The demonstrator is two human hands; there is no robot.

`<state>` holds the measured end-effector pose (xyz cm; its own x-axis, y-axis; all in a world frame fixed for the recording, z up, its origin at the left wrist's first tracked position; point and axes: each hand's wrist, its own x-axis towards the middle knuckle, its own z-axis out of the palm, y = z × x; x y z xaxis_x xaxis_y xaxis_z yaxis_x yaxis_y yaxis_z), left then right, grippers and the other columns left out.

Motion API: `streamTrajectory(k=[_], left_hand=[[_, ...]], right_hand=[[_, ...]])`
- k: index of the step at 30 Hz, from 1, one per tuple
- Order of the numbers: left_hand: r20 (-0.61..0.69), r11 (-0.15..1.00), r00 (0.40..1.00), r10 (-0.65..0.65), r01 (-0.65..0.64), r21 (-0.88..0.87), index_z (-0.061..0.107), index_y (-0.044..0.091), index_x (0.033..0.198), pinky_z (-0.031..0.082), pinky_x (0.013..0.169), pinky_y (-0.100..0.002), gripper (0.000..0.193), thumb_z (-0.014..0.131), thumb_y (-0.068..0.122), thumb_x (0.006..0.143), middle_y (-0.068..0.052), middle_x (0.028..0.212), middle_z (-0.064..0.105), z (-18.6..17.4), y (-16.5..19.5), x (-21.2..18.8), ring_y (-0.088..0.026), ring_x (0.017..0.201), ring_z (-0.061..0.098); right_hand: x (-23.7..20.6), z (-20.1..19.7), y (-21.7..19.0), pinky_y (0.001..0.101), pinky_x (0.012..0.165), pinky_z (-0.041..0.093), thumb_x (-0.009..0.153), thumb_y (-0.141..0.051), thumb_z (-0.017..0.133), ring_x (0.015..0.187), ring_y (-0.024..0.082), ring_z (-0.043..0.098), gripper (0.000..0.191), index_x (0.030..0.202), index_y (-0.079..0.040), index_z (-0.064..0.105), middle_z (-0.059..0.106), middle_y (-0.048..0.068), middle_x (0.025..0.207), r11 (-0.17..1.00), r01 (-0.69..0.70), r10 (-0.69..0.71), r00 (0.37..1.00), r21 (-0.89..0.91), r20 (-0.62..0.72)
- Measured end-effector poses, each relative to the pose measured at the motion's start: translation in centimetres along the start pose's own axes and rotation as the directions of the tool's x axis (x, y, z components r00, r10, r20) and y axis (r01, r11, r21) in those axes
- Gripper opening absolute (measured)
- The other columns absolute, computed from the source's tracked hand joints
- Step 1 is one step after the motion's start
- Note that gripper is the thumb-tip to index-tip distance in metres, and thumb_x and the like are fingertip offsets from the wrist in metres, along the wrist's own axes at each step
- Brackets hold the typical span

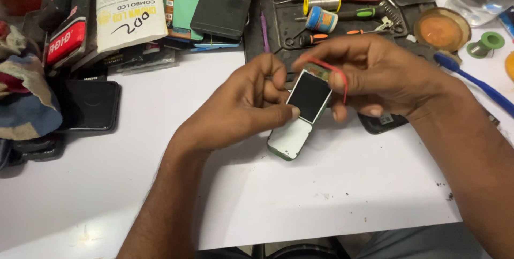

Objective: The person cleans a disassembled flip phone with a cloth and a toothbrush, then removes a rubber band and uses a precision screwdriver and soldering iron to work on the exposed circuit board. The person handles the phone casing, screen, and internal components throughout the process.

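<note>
Both hands hold the small phone [300,117] above the white desk [342,194]: left hand [249,106] pinches its edge, right hand [375,77] clamps the top, red wire [334,71] looped over; seating the display needs steady pressure.

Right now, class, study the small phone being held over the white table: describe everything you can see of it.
The small phone is a slim bar handset with a white inner face, a dark green edge and rounded corners. A square black screen sits on its upper half, apparently lifted slightly; the lower half is blank white. It tilts diagonally, its lower end on or near the white table. The left hand pinches its side; the right hand grips its top, where a red wire loops.
</note>
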<state>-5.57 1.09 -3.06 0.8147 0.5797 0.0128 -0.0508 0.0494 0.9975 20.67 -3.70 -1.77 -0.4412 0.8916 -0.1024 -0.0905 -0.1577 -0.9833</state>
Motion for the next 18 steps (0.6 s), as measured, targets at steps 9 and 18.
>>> streamTrajectory(k=[9,18], left_hand=[[-0.048,0.974,0.999,-0.010,0.021,0.225,0.045,0.009,0.097,0.047,0.062,-0.021,0.033,0.075,0.002,0.085,0.002,0.078,0.054,0.5,-0.4,0.1,-0.003,0.070,0.053],[-0.110,0.995,0.991,0.071,-0.063,0.074,0.043,0.011,0.097,0.044,0.055,-0.019,0.029,0.068,-0.002,0.090,0.003,0.075,0.059,-0.1,-0.2,0.4,-0.001,0.067,0.056]], right_hand=[[0.7,1.5,0.6,0.0225,0.040,0.049,0.083,-0.020,0.079,0.066,0.014,0.076,0.034,0.107,0.002,0.070,0.076,0.012,0.086,0.951,-0.173,0.162,0.985,-0.256,-0.065],[0.9,0.8,0.6,0.0252,0.052,0.058,0.092,-0.019,0.071,0.077,0.017,0.075,0.035,0.116,0.005,0.062,0.074,0.014,0.088,0.997,0.019,-0.027,0.994,-0.075,-0.106]])
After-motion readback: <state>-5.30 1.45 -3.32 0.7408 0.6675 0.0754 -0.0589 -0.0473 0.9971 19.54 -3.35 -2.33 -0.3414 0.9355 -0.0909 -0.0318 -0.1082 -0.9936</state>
